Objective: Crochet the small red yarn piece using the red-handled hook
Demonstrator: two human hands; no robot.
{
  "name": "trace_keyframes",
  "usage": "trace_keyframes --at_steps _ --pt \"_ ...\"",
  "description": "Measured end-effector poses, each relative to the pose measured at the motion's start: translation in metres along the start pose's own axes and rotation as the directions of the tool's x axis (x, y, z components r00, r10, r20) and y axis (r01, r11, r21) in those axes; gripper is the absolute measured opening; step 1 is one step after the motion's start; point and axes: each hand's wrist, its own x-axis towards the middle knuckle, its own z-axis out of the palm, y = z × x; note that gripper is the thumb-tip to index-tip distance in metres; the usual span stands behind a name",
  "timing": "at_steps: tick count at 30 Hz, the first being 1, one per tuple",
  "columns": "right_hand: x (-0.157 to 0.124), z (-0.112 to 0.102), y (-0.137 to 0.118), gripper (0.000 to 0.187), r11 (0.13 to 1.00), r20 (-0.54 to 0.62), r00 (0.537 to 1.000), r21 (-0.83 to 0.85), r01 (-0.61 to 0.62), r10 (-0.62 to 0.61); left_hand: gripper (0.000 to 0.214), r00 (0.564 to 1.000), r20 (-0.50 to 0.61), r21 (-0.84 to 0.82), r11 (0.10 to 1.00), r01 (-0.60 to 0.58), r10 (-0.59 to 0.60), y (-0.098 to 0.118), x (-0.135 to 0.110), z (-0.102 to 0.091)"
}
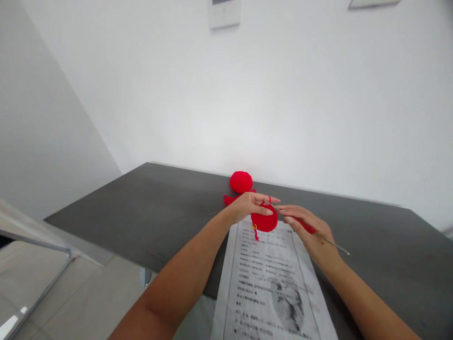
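Observation:
My left hand (249, 205) pinches a small round red crochet piece (264, 221), with red yarn looped over its forefinger. My right hand (307, 225) grips a crochet hook (320, 234) with a red handle; its metal tip points into the piece and its thin metal tail sticks out to the right. A red ball of yarn (241, 182) lies on the dark table just behind my left hand, with a loose bunch of yarn beside it. A short yarn tail with a small yellow marker hangs below the piece.
A printed sheet of paper (272, 283) with text and a picture lies on the dark grey table (148, 208) under my hands, overhanging its near edge. White walls stand behind and left. A metal frame (42, 269) shows at lower left over a tiled floor.

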Motion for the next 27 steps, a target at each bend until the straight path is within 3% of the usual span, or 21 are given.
trace_keyframes --at_steps 3,6,10,16,22,27 --pt "0.002 -0.001 0.001 0.013 0.993 0.084 0.991 -0.063 0.105 -0.099 0.057 1.000 -0.001 0.000 1.000 0.008 -0.008 0.000 0.000 0.004" --pt "0.001 -0.002 0.004 0.010 0.987 0.102 0.987 -0.090 0.134 -0.125 0.057 1.000 -0.011 0.044 0.999 0.022 -0.021 0.000 0.001 0.006" --pt "0.000 -0.003 0.006 0.011 1.000 0.111 0.994 -0.015 0.013 -0.011 0.055 0.999 -0.031 0.076 0.997 0.016 -0.014 -0.001 0.002 0.009" --pt "0.002 -0.002 0.006 0.015 0.943 0.002 0.971 0.238 -0.234 0.240 0.035 0.990 -0.130 0.141 0.989 -0.040 0.058 -0.001 0.003 0.006" --pt "0.001 0.002 0.017 0.016 0.848 0.015 0.942 0.431 -0.309 0.335 0.031 0.978 -0.196 0.062 0.996 -0.063 0.074 -0.001 0.004 0.004" --pt "0.001 0.001 0.019 0.014 0.879 0.015 0.953 0.381 -0.286 0.304 0.035 0.974 -0.219 0.026 0.999 -0.044 0.049 -0.001 0.004 0.004"
